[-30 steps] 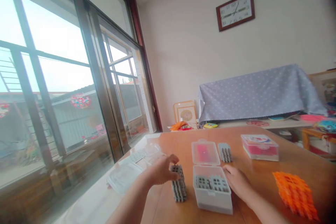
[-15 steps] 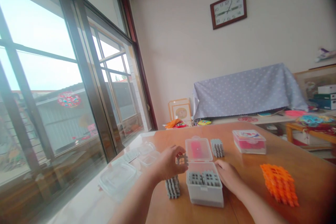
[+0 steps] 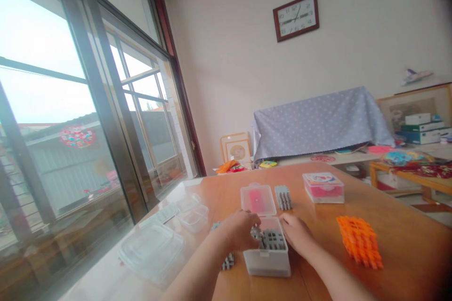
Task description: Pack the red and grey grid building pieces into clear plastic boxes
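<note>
A clear plastic box (image 3: 267, 262) with its hinged lid (image 3: 257, 199) open stands on the wooden table (image 3: 395, 244). Grey grid tiles (image 3: 273, 240) fill it. My left hand (image 3: 239, 230) is over the box's left rim, fingers closed on a grey tile at the box's opening. Behind my left wrist, a stack of grey tiles (image 3: 228, 260) stands on the table, mostly hidden. My right hand (image 3: 299, 236) rests against the box's right side, fingers curled on its wall.
Another grey tile stack (image 3: 283, 197) stands behind the lid. A closed box of pink tiles (image 3: 323, 187) is at the back right, orange tiles (image 3: 359, 241) lie right. Empty clear containers and lids (image 3: 155, 244) lie left by the window. A covered bench is beyond.
My left hand lifted a grey tile off the stack beside the box and brought it right and down into the box. The camera view shifted right.
</note>
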Demonstrator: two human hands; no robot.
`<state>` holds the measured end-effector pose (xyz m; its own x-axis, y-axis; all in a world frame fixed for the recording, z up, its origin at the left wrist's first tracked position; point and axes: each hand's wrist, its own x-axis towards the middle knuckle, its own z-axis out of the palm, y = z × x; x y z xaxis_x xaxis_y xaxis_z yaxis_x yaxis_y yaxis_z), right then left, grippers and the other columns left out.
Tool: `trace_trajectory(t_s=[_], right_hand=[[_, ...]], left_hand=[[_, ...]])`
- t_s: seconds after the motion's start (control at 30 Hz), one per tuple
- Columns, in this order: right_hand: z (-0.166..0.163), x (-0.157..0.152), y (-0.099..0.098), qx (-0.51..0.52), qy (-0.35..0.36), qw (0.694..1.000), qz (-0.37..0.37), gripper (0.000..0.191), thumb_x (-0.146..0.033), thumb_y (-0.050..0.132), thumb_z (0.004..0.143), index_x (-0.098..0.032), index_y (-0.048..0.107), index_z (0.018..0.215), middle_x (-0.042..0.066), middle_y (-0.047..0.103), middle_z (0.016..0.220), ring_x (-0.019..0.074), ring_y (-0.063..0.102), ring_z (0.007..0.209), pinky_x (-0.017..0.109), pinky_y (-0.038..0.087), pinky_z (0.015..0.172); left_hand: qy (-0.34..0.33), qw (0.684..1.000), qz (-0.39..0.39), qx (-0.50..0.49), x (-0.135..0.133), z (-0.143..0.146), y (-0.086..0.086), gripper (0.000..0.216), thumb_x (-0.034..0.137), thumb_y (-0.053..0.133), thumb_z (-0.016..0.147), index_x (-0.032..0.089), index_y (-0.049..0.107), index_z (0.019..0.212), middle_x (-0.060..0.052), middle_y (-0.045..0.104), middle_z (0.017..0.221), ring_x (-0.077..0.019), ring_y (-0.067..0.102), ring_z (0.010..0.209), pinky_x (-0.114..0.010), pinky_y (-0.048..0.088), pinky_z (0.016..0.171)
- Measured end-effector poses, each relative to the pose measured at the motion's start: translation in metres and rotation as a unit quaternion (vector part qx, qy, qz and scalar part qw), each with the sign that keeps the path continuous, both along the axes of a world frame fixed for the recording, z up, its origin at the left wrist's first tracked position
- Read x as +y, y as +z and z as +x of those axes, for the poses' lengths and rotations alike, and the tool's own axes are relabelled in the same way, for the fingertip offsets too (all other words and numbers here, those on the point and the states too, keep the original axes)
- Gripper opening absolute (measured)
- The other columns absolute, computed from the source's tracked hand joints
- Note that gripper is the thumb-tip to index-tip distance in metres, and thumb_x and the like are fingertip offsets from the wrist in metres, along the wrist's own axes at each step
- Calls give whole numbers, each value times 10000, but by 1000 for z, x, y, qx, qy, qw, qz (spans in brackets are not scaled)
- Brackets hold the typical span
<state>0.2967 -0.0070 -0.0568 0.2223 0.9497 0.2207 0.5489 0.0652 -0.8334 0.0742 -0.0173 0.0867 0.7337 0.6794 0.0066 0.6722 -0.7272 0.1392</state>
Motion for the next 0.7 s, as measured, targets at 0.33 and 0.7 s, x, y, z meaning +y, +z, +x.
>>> trace_trajectory(t_s=[0.33,0.7], right_hand=[[-1,-2,2,5,1,1000,-2,328,-387,463,907,-206,697,764,30,734,710,190,645,702,253,386,641],[0,-2,1,1,0,1000,-1,354,-403,446,917,-200,678,744,31,723,696,189,644,707,254,376,633]], left_hand=[[27,1000,10,3,-12,4,6,418,273,675,720,253,701,1137,-70,740,1121,-285,659,1020,-382,504,886],[25,998,45,20,-24,0,6,291,155,545,759,280,776,884,-79,772,838,-298,612,969,-465,394,895]])
